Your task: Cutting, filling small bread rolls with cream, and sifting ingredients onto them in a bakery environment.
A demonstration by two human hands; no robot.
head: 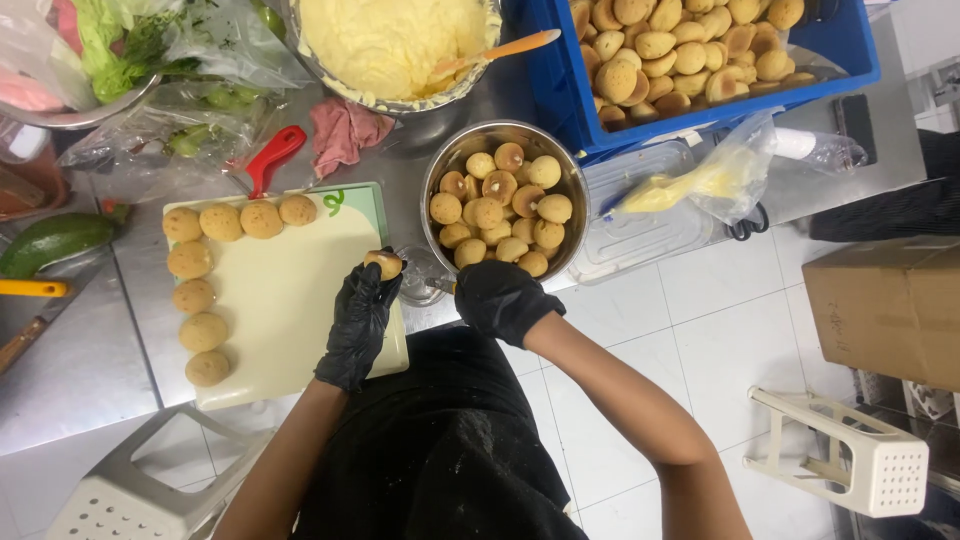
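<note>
Two black-gloved hands work over the steel counter's edge. My left hand [358, 322] pinches a small round golden pastry puff [384, 264] between curled fingertips, holding it above the right edge of the pale rectangular cutting board [290, 300]. My right hand [500, 298] is clenched around a slim metal tool [437, 285], only its short tip showing, aimed toward the puff; what kind of tool it is I cannot tell.

To do this well, I judge the puff should be held lightly, fingers closed just enough to keep it from turning without crushing the shell, and the tool brought in straight and steady, wrist braced close to the body.

Eight more puffs line the board's top and left edges in an L-shaped row [200, 270], touching or nearly so. Just beyond my right hand sits a round steel bowl [572, 190] heaped with puffs, several showing a pale filled hole. Farther back are a blue plastic crate [850, 50] full of unfilled shells, a large steel bowl of yellow cream [390, 45] with an orange spatula, and a clear piping bag [700, 180] lying on a plastic lid.
</note>
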